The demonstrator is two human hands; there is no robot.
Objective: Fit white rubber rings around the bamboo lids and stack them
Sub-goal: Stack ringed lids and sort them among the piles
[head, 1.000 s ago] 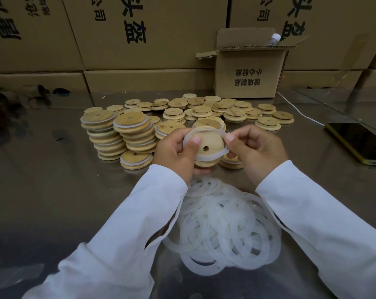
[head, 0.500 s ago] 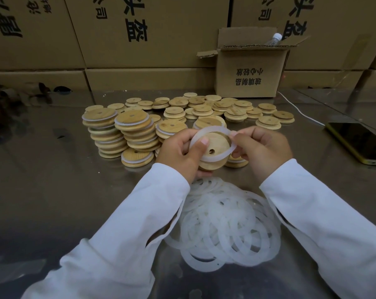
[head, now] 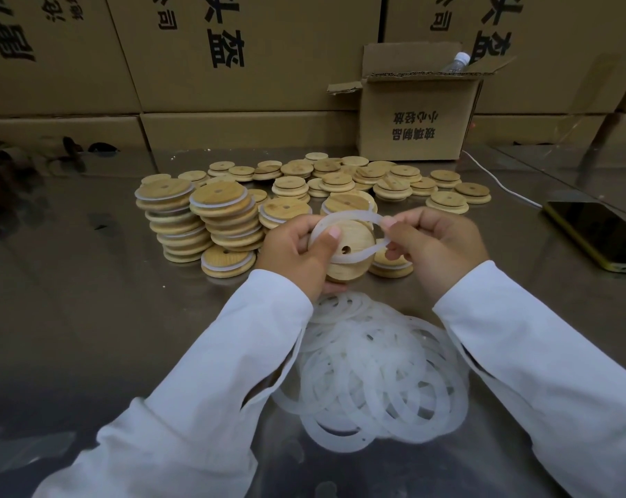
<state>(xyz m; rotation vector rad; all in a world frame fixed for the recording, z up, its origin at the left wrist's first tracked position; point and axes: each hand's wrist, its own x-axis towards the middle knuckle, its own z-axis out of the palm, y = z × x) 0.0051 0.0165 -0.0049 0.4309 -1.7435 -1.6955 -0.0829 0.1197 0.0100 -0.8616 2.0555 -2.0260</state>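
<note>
My left hand (head: 297, 255) grips a round bamboo lid (head: 352, 246) with a small hole, its thumb pressing a white rubber ring (head: 354, 255) against the lid's face. My right hand (head: 437, 246) pinches the ring's right side and pulls it out past the lid's edge. The ring lies loosely across the lid, not seated around it. Stacks of ringed lids (head: 200, 217) stand to the left. Loose bare lids (head: 376, 177) spread behind. A pile of white rings (head: 376, 375) lies on the table between my forearms.
The table (head: 88, 300) is shiny metal. An open cardboard box (head: 415, 116) holding a plastic bottle (head: 457, 62) stands at the back right. A phone (head: 598, 235) with a white cable (head: 498, 181) lies at the right. Large cartons (head: 232, 48) wall the back.
The ring has been stretched rightward by my right hand and now hangs further off the lid. The lid has tilted slightly in my left hand.
</note>
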